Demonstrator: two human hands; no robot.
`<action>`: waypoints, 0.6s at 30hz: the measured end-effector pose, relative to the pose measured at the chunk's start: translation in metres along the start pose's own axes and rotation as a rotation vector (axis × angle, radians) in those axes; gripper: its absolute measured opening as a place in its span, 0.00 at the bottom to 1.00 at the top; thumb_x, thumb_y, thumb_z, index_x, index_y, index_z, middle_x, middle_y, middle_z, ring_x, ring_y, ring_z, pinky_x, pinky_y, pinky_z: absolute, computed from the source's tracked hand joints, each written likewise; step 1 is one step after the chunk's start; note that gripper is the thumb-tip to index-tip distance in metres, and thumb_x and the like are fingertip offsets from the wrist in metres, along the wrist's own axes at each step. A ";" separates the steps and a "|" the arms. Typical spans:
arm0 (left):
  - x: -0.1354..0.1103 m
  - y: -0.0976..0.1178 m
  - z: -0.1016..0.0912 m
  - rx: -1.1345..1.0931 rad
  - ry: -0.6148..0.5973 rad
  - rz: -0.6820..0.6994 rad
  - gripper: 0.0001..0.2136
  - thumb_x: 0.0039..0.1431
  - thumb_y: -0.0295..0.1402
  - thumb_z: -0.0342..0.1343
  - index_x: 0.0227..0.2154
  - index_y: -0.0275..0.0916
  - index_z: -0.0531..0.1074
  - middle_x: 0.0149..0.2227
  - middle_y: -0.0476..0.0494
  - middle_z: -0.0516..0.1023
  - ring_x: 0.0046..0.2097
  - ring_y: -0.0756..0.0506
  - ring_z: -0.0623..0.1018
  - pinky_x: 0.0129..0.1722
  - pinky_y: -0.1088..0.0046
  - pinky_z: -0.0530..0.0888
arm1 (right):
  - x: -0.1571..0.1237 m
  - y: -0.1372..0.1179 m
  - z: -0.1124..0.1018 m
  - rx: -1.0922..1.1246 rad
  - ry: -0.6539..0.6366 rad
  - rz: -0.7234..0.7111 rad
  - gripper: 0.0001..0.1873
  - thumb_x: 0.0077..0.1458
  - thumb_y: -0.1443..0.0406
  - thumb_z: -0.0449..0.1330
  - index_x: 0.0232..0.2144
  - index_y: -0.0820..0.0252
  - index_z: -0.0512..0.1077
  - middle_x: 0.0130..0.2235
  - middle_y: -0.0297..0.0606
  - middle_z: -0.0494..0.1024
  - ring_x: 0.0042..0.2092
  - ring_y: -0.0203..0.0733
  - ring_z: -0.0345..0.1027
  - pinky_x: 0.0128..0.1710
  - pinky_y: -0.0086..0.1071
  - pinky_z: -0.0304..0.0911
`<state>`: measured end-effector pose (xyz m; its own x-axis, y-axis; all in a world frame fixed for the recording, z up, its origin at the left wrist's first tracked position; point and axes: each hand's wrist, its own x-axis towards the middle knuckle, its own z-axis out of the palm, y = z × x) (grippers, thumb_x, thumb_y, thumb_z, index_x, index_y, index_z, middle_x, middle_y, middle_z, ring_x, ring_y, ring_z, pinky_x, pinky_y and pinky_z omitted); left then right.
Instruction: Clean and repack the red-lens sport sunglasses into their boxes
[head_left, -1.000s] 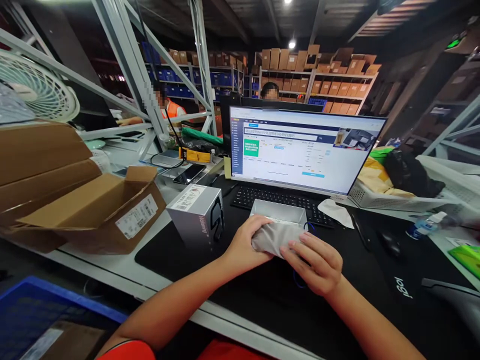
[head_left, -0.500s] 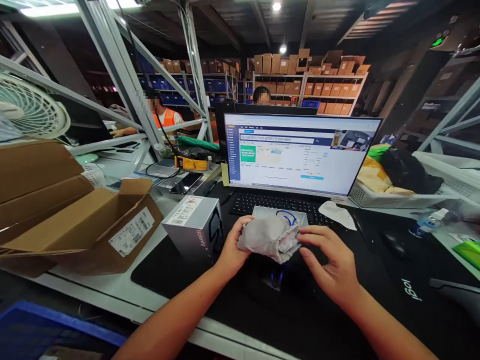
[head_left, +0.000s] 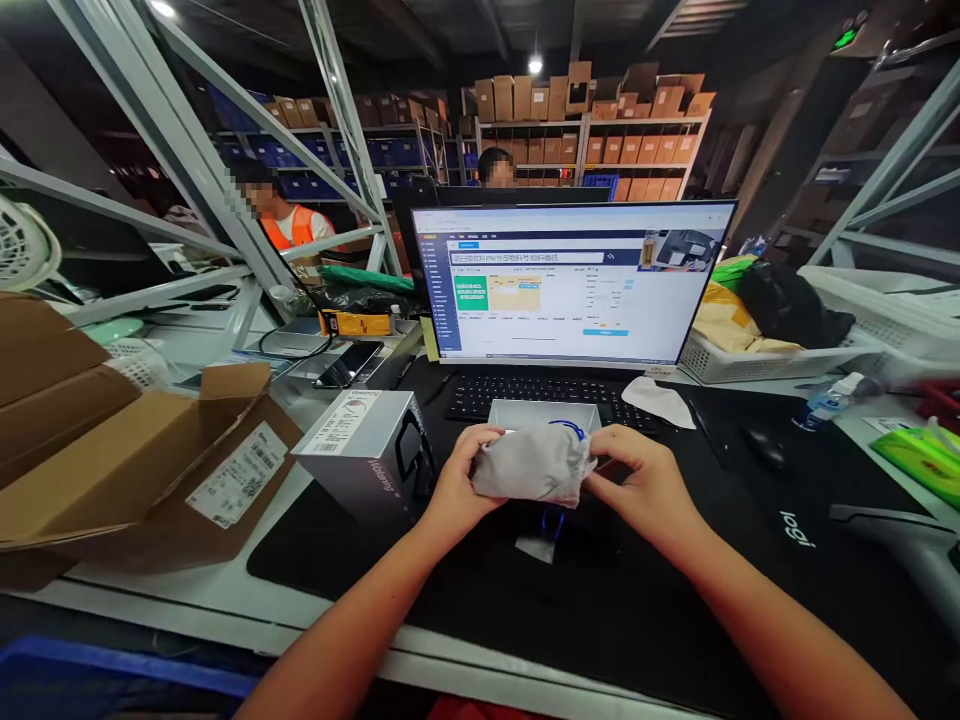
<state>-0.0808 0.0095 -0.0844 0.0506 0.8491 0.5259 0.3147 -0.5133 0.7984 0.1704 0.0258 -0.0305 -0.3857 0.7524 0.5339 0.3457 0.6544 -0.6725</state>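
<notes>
A grey drawstring pouch [head_left: 529,464] with blue cord is held up over the black desk mat [head_left: 465,600]. My left hand [head_left: 463,472] is closed on its left end, and my right hand [head_left: 634,466] pinches its gathered right end. What the pouch contains is hidden. Just behind it, partly covered, stands an open light-grey box [head_left: 517,412]. A blue cord loop and a small pale tag [head_left: 535,549] show below the pouch. To the left of my hands is a grey printed product box [head_left: 367,445] with a white label on top.
An open cardboard carton [head_left: 150,480] stands at the left. Behind my hands are a keyboard [head_left: 480,396] and a lit monitor [head_left: 570,290]. A mouse [head_left: 765,448], spray bottle [head_left: 828,402] and white basket [head_left: 757,364] are at the right. Two people sit beyond the desk.
The crumpled pouch now lies smoother and flatter between my hands. My right hand's fingers have closed on its right end. The pale tag has come into view below, and the camera view has shifted.
</notes>
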 end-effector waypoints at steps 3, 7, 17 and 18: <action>0.001 0.003 -0.004 -0.014 -0.010 -0.043 0.29 0.40 0.29 0.71 0.48 0.42 0.70 0.57 0.37 0.68 0.59 0.36 0.69 0.56 0.62 0.68 | 0.000 0.000 -0.003 0.046 0.082 0.009 0.07 0.51 0.73 0.62 0.30 0.57 0.78 0.34 0.36 0.79 0.35 0.39 0.73 0.30 0.28 0.70; 0.002 0.005 -0.008 -0.260 -0.044 -0.237 0.38 0.37 0.40 0.74 0.53 0.41 0.68 0.53 0.38 0.72 0.51 0.38 0.75 0.43 0.70 0.74 | 0.000 -0.003 -0.004 0.038 0.205 -0.021 0.09 0.51 0.74 0.64 0.30 0.55 0.80 0.33 0.34 0.81 0.34 0.38 0.75 0.30 0.27 0.71; -0.004 0.007 0.012 -0.653 0.128 -0.553 0.28 0.44 0.50 0.72 0.44 0.40 0.73 0.38 0.46 0.78 0.33 0.48 0.77 0.23 0.79 0.71 | -0.007 -0.009 0.009 0.040 0.361 -0.162 0.07 0.55 0.69 0.68 0.35 0.51 0.83 0.37 0.36 0.85 0.40 0.45 0.81 0.42 0.37 0.78; -0.005 0.008 0.014 -0.673 0.144 -0.574 0.28 0.44 0.50 0.72 0.44 0.40 0.74 0.38 0.45 0.78 0.33 0.47 0.77 0.22 0.80 0.71 | -0.009 -0.009 0.010 0.001 0.400 -0.189 0.07 0.55 0.70 0.68 0.35 0.52 0.83 0.38 0.37 0.85 0.41 0.45 0.81 0.42 0.37 0.78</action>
<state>-0.0652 0.0032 -0.0843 -0.0773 0.9969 -0.0119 -0.3698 -0.0176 0.9289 0.1619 0.0129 -0.0348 -0.0802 0.5894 0.8039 0.3004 0.7833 -0.5443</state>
